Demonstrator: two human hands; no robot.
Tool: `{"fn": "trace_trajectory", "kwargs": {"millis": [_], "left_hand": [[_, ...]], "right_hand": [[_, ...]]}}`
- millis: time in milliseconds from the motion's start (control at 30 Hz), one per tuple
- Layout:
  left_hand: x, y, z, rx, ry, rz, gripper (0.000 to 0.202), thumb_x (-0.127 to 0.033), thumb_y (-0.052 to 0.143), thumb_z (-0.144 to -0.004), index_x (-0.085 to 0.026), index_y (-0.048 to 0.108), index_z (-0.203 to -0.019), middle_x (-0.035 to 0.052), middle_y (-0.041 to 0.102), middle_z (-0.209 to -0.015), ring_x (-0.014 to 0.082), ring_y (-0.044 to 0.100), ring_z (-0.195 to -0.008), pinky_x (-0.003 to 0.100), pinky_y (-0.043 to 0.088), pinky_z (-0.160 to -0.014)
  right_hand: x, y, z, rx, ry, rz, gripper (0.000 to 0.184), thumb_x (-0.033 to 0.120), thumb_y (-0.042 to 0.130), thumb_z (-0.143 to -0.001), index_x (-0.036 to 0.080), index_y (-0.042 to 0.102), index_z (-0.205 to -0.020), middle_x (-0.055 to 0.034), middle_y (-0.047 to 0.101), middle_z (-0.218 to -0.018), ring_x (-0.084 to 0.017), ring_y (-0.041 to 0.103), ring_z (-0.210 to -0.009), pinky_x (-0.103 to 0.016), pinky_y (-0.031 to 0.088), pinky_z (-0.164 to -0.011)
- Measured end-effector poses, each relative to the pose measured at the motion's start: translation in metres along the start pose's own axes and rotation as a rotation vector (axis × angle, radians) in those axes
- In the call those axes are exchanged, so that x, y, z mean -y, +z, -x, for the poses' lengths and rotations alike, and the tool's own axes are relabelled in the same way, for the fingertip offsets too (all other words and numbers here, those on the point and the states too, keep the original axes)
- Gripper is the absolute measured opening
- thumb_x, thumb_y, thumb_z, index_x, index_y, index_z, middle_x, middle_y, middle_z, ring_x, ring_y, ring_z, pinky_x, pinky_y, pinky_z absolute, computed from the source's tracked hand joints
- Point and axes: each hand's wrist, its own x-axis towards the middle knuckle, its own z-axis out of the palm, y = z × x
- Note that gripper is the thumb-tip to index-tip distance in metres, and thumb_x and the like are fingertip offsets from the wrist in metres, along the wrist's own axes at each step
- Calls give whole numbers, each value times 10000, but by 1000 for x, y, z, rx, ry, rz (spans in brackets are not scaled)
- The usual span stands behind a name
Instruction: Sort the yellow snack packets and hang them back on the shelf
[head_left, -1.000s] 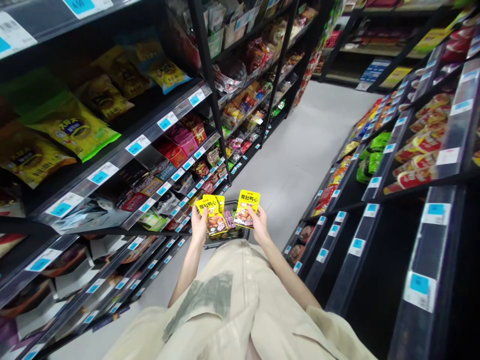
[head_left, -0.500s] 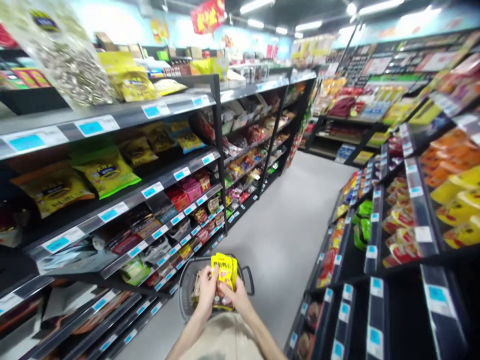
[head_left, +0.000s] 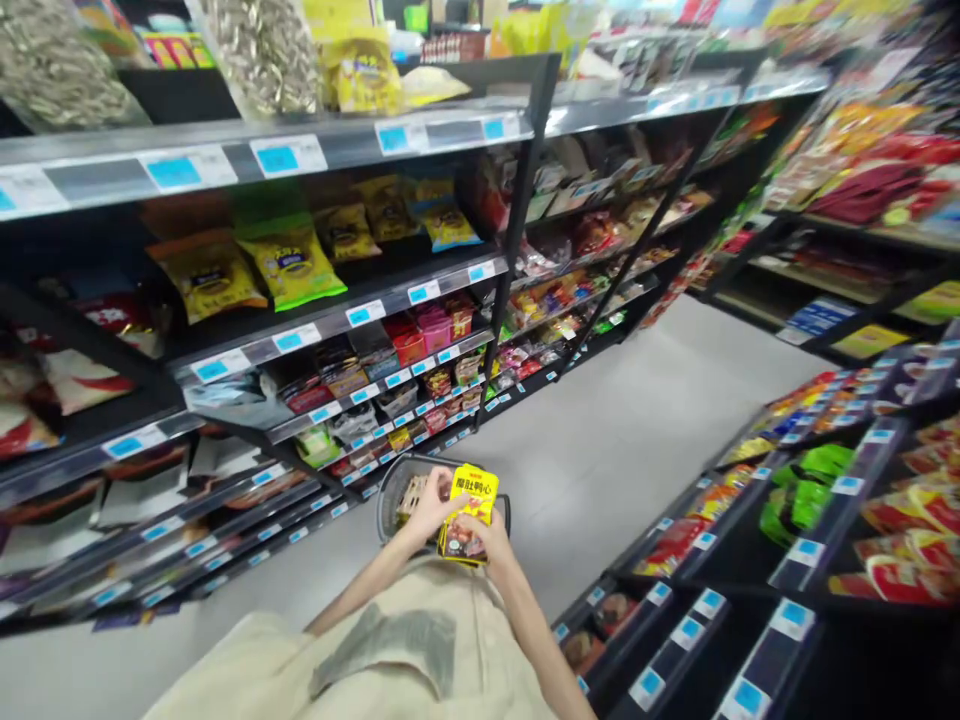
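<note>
Both hands are on a small stack of yellow snack packets (head_left: 472, 486) with black Chinese lettering and a food picture on the top one. My left hand (head_left: 435, 505) grips the stack's left side, its thumb lying across the front. On the lower right edge my right hand (head_left: 490, 537) is closed, with its thumb on the picture. Below the hands is a dark grey shopping basket (head_left: 385, 505), partly hidden by my forearms and the packets. A beige and brown item (head_left: 412, 497) lies inside it, too blurred to name.
Snack shelves (head_left: 360, 312) with blue-and-white price tags run along the left. Lower tiered shelves (head_left: 795, 560) stand on the right, with green bags (head_left: 806, 490) on one tier. A grey floor aisle (head_left: 637, 385) leads between them to a display stand (head_left: 847, 225).
The view has tilted down and turned left. The packets now face me more squarely and sit a little further right over the basket, still in both hands.
</note>
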Motion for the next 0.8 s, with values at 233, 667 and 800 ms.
{"fn": "trace_trajectory", "kwargs": {"millis": [233, 667, 800], "left_hand": [[-9, -27, 11, 508, -39, 178, 798, -397, 858, -716, -256, 523, -1426, 137, 608, -1415, 350, 590, -1266, 464, 461, -1063], [4, -32, 40, 256, -156, 363, 664, -418, 857, -668, -224, 597, -1248, 140, 700, -1253, 317, 722, -1036, 450, 560, -909], [2, -30, 36, 223, -160, 356, 660, -323, 795, -618, -227, 603, -1241, 106, 729, -1198, 301, 726, -982, 428, 569, -860]], "right_hand": [[-3, 15, 25, 317, 232, -55, 608, 230, 929, -511, 214, 704, -1075, -7, 787, -849, -196, 726, -720, -306, 576, -714], [-11, 20, 35, 420, 362, 40, 599, 258, 1000, -484, 179, 714, -1004, -28, 784, -815, -189, 734, -701, -299, 584, -712], [-7, 25, 33, 399, 347, 52, 540, 236, 1001, -468, 177, 703, -915, -3, 757, -723, -173, 706, -622, -285, 571, -663]]}}
